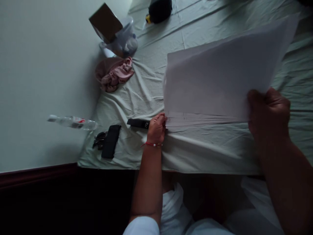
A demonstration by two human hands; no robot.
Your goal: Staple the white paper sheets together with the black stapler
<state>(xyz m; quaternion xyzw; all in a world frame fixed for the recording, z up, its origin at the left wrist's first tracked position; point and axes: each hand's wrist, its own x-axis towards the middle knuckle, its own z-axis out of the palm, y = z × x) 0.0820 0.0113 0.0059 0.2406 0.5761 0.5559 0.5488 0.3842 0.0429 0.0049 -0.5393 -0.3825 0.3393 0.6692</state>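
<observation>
While held over the pale green cloth (pixel 212 153), looks white to grey and plain across the broad top sheet of the sheaf of paper (pixel 207 78); rises toward the far right corner, slightly curved; shows several layered edges along the near side, with faint marks by the near left corner, too small to read; pinches that corner with the left hand (pixel 157 129), thumb and fingers closed together on the layers, no wider apart than the paper between; grasps the near right part with the right hand (pixel 271 114), fingers curled in and closed on the sheets, blurred and dark, so cannot tell how each fingertip lies; just beside the left hand, partly covered by it, shows a black strap-like item (pixel 138 123); farther left, shows a black flat case (pixel 111 142) and a clear plastic bottle (pixel 73 122); beyond these, shows a crumpled pink cloth (pixel 114 75) near a clear tub (pixel 127 39) with a brown box (pixel 106 23) in its opening.
</observation>
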